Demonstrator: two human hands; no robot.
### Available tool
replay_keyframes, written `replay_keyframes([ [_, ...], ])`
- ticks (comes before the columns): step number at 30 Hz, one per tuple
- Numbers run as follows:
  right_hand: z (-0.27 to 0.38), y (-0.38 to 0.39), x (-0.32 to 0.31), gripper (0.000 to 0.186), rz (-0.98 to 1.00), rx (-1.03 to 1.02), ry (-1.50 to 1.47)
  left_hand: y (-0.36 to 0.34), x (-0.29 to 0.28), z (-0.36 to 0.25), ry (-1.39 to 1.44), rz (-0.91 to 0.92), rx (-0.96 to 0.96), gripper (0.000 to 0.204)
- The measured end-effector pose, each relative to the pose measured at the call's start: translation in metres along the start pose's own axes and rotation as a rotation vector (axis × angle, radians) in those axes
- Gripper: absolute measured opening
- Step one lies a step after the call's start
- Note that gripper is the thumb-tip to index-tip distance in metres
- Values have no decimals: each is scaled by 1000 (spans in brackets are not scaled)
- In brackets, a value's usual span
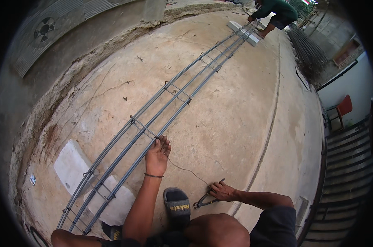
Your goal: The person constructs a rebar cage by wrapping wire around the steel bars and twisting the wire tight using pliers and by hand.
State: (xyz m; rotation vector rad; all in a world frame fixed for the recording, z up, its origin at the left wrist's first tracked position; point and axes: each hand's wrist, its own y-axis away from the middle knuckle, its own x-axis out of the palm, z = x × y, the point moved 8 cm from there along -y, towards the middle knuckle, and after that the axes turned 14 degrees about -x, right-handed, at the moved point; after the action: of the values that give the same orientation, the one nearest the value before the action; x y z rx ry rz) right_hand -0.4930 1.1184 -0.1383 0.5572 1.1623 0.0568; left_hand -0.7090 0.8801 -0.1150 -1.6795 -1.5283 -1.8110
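A long rebar cage [147, 122] of steel bars and square stirrups stretches diagonally from the near left to the far right. My left hand [157, 158] is at its right-hand bar beside a stirrup [144, 126], with thumb and fingers pinched at the joint. A thin tie wire [189, 170] runs from that hand across to my right hand [222, 192]. Low over the floor, my right hand grips pincers [206, 201], whose jaws point toward my sandal [177, 208]. The wire's ends are hidden by my fingers.
Pale blocks [71, 166] lie under the cage's near end; another block [251, 40] lies under the far end. A person [275, 15] bends over there. Rebar [306, 51] is piled at the far right. A red chair [344, 106] and a barred gate [345, 177] stand at right.
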Motion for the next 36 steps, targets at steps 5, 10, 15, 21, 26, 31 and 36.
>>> replay_keyframes([
  [5,-2,15,-2,41,-59,-62,1,21,8,-4,-55,-68,62,25],
  [10,-57,66,-30,22,-141,172,-103,15,19,0,-209,-30,76,30],
  [15,-121,85,-114,21,-398,943,-1190,18,9,6,-115,-124,171,28],
  [21,-123,-55,-295,34,-409,441,-352,9,8,17,105,-81,132,40],
  [26,-106,-123,-333,25,3,371,185,-4,21,25,227,-2,146,32],
  [31,-75,-144,-332,26,176,304,572,-11,22,29,271,79,177,25],
  [36,-68,-146,-324,25,75,288,621,-6,21,26,296,64,165,25],
])
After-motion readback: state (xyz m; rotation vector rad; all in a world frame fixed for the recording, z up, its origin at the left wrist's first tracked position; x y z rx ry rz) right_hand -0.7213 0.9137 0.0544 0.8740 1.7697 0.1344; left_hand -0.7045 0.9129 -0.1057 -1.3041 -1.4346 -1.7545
